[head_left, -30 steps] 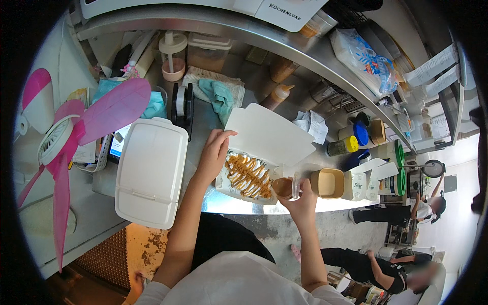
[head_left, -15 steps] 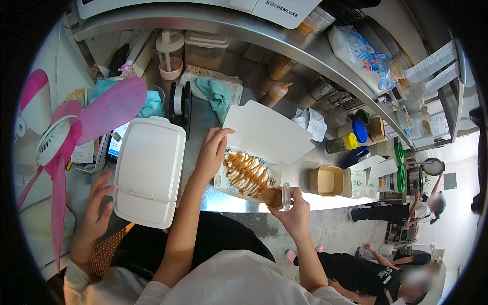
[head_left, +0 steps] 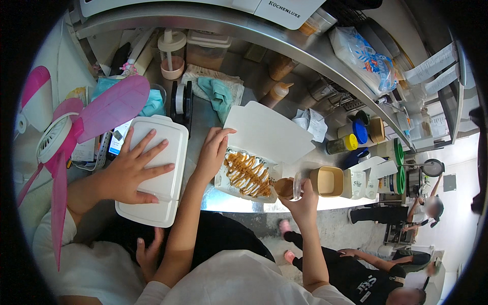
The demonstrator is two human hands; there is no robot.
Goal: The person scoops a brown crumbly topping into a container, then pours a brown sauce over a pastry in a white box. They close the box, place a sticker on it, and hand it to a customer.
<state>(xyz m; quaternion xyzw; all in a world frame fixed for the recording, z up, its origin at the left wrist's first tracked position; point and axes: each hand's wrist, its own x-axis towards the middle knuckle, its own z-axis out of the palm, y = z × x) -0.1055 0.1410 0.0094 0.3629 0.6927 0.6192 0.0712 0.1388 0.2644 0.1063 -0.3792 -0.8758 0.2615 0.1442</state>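
Observation:
An open white cardboard takeaway box [head_left: 264,127] stands on the counter in front of me, its lid raised toward the back. Inside lies food [head_left: 248,174] with white cream, brown sauce stripes and brown crumbs. My left hand [head_left: 212,152] grips the box at its left side, fingertips against the lid's edge. Pinched in my right hand [head_left: 303,203], just off the box's right front corner, is a small clear plastic cup [head_left: 285,188] with brown contents, tilted. Left of my forearm, another person's spread hand [head_left: 137,165] rests on a white lidded container [head_left: 165,198].
A pink fan [head_left: 66,127] stands at the left. Right of the box are a brown paper bowl [head_left: 328,181], white cartons [head_left: 358,180] and jars with yellow [head_left: 351,142] and blue lids. A sauce bottle [head_left: 277,95] and teal cloth [head_left: 219,96] lie behind. A metal shelf edge [head_left: 223,25] runs above.
My right hand has moved the cup right and slightly back, away from the food. The other person's hand has come down onto the white container. My left hand stays in place.

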